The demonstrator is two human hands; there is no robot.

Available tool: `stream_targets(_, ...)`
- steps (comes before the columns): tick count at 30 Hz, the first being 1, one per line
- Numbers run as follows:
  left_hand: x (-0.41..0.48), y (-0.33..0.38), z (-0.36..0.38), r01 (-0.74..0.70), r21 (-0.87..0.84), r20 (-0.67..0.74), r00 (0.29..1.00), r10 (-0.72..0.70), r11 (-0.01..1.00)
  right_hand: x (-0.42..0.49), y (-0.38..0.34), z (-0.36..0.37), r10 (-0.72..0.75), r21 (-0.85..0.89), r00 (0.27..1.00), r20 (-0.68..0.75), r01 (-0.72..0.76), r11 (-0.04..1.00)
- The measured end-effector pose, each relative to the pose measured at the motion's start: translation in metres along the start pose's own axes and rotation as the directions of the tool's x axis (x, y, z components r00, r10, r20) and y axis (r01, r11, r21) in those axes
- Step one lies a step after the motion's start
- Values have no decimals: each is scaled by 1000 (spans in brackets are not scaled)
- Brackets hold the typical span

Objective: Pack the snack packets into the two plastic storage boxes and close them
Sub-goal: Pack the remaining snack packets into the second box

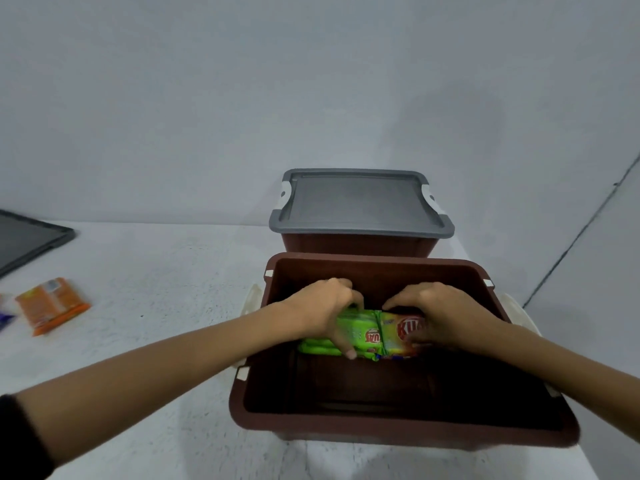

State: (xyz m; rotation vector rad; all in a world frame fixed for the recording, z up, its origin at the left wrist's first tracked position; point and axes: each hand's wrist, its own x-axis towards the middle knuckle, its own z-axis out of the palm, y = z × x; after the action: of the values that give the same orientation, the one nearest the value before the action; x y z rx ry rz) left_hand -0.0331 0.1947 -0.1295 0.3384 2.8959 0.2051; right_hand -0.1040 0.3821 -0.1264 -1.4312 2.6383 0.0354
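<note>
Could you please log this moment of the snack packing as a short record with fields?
near box: brown storage box, open, no lid on it
far box: brown box behind it, grey lid on, white latches up
left hand: left hand gripping the green snack packets inside the near box
right hand: right hand on the red-and-yellow packet beside them
spare lid: grey lid lying on the white table, far left
still outside: orange packet on the table, left; something more at the frame's left edge, unclear
</note>
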Motion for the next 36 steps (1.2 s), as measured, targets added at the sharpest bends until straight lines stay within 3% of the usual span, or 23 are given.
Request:
stream_targets(3, -17, -10, -26, 0, -163, -147, 989, -24, 987, 9, -10, -20, -24, 31, 994, -109, 27, 999)
stream_targets(7, -52, -37, -62, 12, -316, -390, 910, -141, 949, 41, -41, -56, -68, 136, 971, -231, 101, 986)
stream_targets(11, -104, -89, -72, 183, -322, -499, 802, -330, 929, 87, -85, -81, -181, 169, 927, -328, 247, 954)
stream_targets(14, -154, -132, -63, 358, -386, -524, 673, -522, 850, 129, -129, -89, -273, 200, 904, -329, 349, 915)
stream_targets(17, -208, -178, -39, 554, -442, -495, 505, -707, 706, 171, -183, -85, -357, 209, 872, -335, 438, 874)
stream_targets(20, -260, -214, -6, 692, -544, -422, 263, -868, 474, 213, -245, -74, -431, 207, 837, -336, 512, 833)
stream_targets(23, -301, -235, 26, 706, -684, -255, 8, -967, 186, 252, -305, -53, -510, 216, 824, -249, 560, 800)
stream_targets(26, -332, -243, 48, 687, -726, -106, -166, -980, -38, 285, -358, -23, -563, 174, 823, -79, 567, 805)
stream_targets(30, -347, -254, 68, 612, -774, 5, -255, -967, -165, 313, -400, 23, -528, 109, 848, 44, 522, 846)
stream_targets(33, -347, -263, 83, 644, -738, 39, -256, -966, -200, 322, -415, 42, -503, 148, 864, -16, 499, 854)
stream_targets(36, -344, -266, 93, 739, -645, -2, -258, -966, -196, 330, -421, 52, -391, 195, 921, 2, 383, 903)
